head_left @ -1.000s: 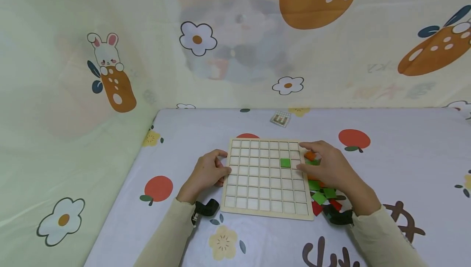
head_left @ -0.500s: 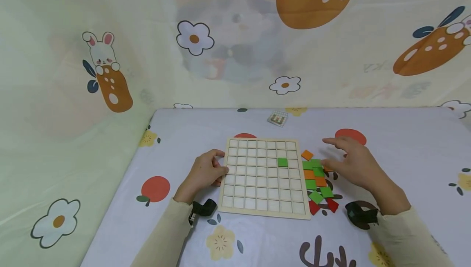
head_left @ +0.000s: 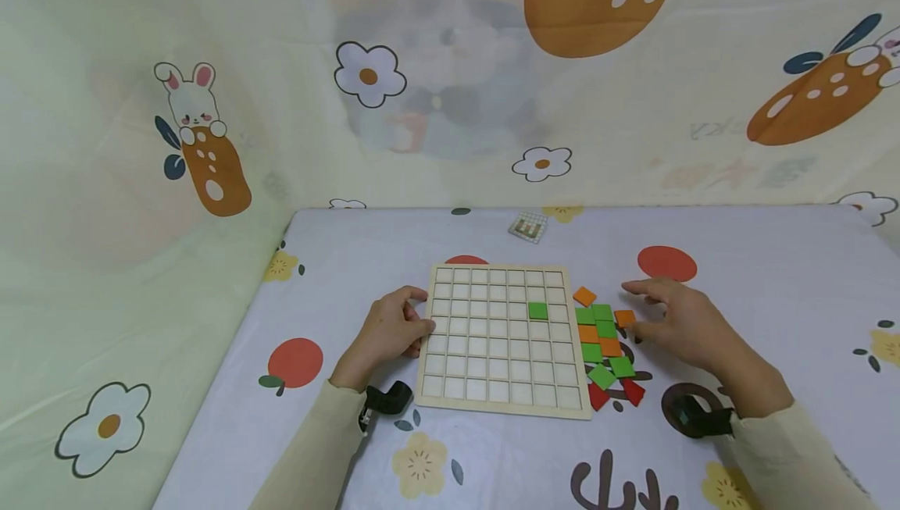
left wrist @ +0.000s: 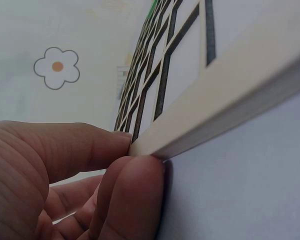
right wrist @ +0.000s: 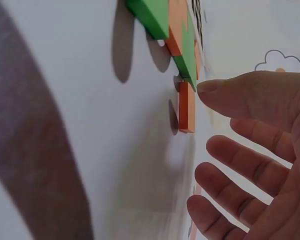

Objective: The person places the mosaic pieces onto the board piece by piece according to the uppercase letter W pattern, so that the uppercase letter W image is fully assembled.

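Note:
A pale wooden grid board lies flat on the table, with one green square tile in a cell of its upper right part. My left hand holds the board's left edge; the left wrist view shows the thumb and a finger meeting at that rim. To the right of the pile, my right hand hovers with spread, gently bent fingers and holds nothing. Its thumb is close to an orange tile, which lies at the pile's right side. I cannot tell whether they touch.
Along the board's right edge lie several green tiles and orange tiles, with red pieces at the near end. A small card with a grid pattern lies toward the back. A printed cloth curtain hangs behind the table.
My right hand has let go of the board's right edge and moved right, uncovering the tile pile, then slightly lower. My left hand has stayed at the board.

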Tool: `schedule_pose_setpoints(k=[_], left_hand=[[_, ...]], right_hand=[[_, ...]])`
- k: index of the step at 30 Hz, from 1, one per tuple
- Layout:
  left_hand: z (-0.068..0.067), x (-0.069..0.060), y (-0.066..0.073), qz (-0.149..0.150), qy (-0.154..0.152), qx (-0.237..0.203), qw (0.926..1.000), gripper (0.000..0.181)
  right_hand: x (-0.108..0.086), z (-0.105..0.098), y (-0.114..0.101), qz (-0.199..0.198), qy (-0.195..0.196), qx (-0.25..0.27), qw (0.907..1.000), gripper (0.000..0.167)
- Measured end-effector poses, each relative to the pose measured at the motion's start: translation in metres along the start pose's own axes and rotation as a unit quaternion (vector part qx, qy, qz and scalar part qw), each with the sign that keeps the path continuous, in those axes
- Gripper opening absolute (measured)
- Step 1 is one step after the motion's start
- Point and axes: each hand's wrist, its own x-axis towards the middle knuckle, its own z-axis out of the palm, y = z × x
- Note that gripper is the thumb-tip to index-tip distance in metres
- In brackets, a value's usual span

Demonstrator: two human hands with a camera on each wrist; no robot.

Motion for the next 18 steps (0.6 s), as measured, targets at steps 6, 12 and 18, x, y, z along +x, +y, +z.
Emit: schedule_pose_setpoints(k=[6, 12, 18], left_hand=[[0.000, 0.000, 0.000, 0.000, 0.000, -0.003, 1.0000, 0.045], [0.000, -0.001, 0.000, -0.003, 0.000, -0.005, 1.0000, 0.046], [0.000, -0.001, 0.000, 0.000, 0.000, -0.006, 1.0000, 0.045]], right_hand=[[0.000, 0.004, 0.002, -0.019, -0.005, -0.002, 0.9998, 0.060], [0.000, 0.009, 0.001, -0.014, 0.009, -0.019, 0.9997, 0.051], [-0.001, 0.012, 0.001, -0.015, 0.025, -0.017, 0.9994, 0.041]])
